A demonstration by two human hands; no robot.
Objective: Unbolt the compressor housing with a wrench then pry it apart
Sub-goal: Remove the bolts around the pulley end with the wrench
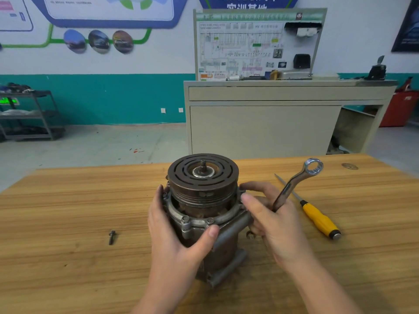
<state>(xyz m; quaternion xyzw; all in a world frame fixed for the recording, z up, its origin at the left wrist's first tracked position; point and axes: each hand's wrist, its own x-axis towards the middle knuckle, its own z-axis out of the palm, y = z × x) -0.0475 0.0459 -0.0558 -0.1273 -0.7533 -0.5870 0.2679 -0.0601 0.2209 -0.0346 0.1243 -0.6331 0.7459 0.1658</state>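
A compressor (204, 214) stands upright mid-table, pulley up, its housing gripped by the left hand (174, 232), while the right hand (269, 216) holds a ring wrench (294, 182) and touches the flange; a yellow-handled screwdriver (317, 217) lies right, a loose bolt (111, 237) left.

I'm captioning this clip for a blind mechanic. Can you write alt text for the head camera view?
A grey metal compressor with a dark slotted pulley stands upright on a wooden workbench, the left hand gripping its flange and the right hand holding a silver ring wrench. A loose dark bolt lies left; a yellow-handled screwdriver lies right.
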